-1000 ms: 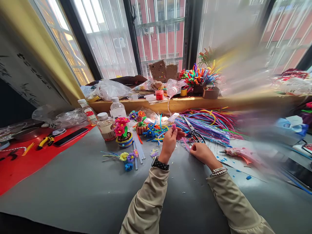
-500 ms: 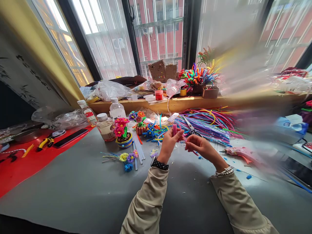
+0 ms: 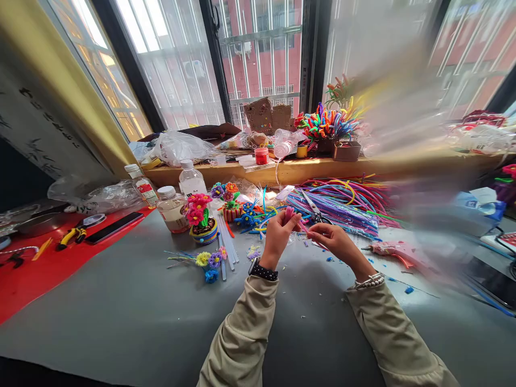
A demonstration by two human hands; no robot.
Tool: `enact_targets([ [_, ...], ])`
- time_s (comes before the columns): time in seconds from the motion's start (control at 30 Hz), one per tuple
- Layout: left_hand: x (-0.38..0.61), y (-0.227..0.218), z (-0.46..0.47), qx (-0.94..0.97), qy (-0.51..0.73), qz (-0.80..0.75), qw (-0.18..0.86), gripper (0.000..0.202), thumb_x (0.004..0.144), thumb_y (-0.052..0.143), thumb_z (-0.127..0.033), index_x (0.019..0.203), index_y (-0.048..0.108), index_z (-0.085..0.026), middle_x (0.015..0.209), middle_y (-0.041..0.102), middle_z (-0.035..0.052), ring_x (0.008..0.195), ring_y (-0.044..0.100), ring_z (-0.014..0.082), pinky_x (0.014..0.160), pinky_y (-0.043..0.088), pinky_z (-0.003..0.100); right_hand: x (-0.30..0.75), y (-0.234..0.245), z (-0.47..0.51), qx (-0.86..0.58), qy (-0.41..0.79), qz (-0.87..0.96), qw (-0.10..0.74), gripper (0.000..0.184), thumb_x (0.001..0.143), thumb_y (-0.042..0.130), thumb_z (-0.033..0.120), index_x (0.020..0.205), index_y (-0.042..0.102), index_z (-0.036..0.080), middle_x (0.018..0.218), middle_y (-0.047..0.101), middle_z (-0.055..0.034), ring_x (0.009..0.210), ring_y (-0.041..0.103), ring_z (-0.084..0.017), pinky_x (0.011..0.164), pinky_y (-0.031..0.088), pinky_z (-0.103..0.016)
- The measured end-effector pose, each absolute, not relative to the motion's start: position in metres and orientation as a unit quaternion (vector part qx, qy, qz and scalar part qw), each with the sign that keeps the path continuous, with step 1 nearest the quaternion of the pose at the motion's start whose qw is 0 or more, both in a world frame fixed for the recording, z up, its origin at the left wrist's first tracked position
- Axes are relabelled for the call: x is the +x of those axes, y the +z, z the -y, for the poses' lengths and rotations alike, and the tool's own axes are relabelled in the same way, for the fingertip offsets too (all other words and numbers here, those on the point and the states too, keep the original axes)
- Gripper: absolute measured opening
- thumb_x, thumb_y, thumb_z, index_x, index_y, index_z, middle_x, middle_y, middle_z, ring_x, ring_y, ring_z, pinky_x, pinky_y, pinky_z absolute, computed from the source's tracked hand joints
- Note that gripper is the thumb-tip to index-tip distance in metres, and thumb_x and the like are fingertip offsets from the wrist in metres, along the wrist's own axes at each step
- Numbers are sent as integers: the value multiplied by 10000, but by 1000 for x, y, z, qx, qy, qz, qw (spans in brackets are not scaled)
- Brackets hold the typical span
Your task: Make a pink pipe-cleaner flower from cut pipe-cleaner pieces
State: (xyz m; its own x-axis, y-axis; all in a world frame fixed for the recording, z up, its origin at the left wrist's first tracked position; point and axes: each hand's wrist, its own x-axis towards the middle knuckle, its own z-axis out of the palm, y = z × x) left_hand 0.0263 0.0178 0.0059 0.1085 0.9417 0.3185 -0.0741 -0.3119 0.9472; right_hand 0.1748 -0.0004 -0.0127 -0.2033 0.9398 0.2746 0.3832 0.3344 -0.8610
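My left hand (image 3: 279,237) is closed on a pink pipe cleaner (image 3: 289,214), whose bent loops stick up between thumb and fingers. Its free length runs across toward my right hand (image 3: 332,242), where thumb and forefinger pinch it. Both hands are raised over the grey table, a short gap apart. Just behind them lie scissors (image 3: 316,208) on a plastic-wrapped bundle of pipe cleaners (image 3: 342,212). Left of my left hand, a small pot (image 3: 205,234) holds pink pipe-cleaner flowers (image 3: 198,209). Loose yellow, purple and blue flowers (image 3: 212,260) lie in front of it.
Clear glue sticks (image 3: 227,247) lie beside the pot, and bottles (image 3: 171,209) stand behind it. A pink glue gun (image 3: 393,249) rests to the right, partly blurred. Pliers (image 3: 71,237) and a phone (image 3: 114,227) lie on the red surface at left. Blue scraps dot the grey table (image 3: 306,344).
My right hand has moved slightly left and closed its pinch on the pink pipe cleaner, which now stretches between both hands. My left hand stays nearly in place.
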Motion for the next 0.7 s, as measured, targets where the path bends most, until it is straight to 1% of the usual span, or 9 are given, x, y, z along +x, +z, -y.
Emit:
enact_targets([
  [0.1, 25, 6, -19, 582, 584, -374, 425, 241, 671, 573, -378, 595, 522, -155, 523, 550, -22, 502, 505, 84, 557, 395, 214, 179, -19, -4, -492, 295, 706, 416, 251, 716, 521, 403, 726, 597, 165, 698, 625, -35, 635, 575, -153, 578, 454, -259],
  [0.2, 24, 9, -20, 528, 625, -391, 422, 228, 651, 592, -369, 618, 519, -156, 513, 537, -35, 491, 510, 83, 534, 392, 206, 181, -23, -7, -507, 245, 718, 409, 228, 710, 529, 388, 697, 606, 173, 722, 631, -38, 648, 578, -154, 623, 454, -273],
  [0.37, 20, 11, -23, 452, 677, -392, 428, 221, 629, 610, -352, 622, 512, -154, 535, 540, -41, 493, 516, 75, 524, 393, 197, 184, -25, -8, -535, 201, 744, 346, 178, 706, 529, 343, 658, 589, 183, 640, 626, -18, 570, 552, -142, 535, 413, -249],
  [0.5, 17, 12, -24, 425, 696, -397, 421, 213, 631, 609, -347, 630, 515, -156, 521, 527, -47, 488, 508, 73, 519, 395, 194, 188, -31, -10, -591, 147, 736, 296, 79, 664, 562, 254, 616, 559, 191, 593, 616, -15, 557, 546, -155, 510, 378, -251],
  [0.57, 17, 12, -23, 426, 693, -400, 421, 211, 632, 608, -345, 627, 512, -157, 514, 528, -46, 484, 508, 74, 521, 395, 196, 190, -32, -10, -616, 133, 704, 326, 26, 654, 560, 212, 666, 549, 192, 624, 630, -21, 580, 561, -163, 523, 382, -255],
  [0.6, 17, 12, -23, 431, 691, -400, 421, 210, 632, 608, -344, 627, 512, -158, 516, 531, -44, 486, 510, 76, 526, 396, 198, 190, -32, -9, -627, 129, 679, 360, 48, 665, 550, 211, 707, 542, 190, 637, 635, -23, 587, 567, -164, 531, 387, -257],
  [0.67, 18, 11, -23, 451, 678, -400, 421, 213, 631, 609, -349, 629, 515, -158, 523, 540, -40, 493, 518, 80, 537, 399, 203, 190, -27, -6, -642, 117, 619, 436, 87, 714, 517, 266, 746, 523, 186, 616, 631, -21, 565, 568, -160, 538, 394, -261],
  [0.7, 18, 10, -23, 465, 665, -403, 423, 217, 632, 608, -355, 630, 519, -157, 522, 541, -37, 495, 521, 83, 538, 400, 204, 188, -24, -4, -649, 106, 594, 464, 146, 743, 491, 326, 703, 515, 188, 570, 612, -16, 537, 558, -157, 537, 395, -265],
])
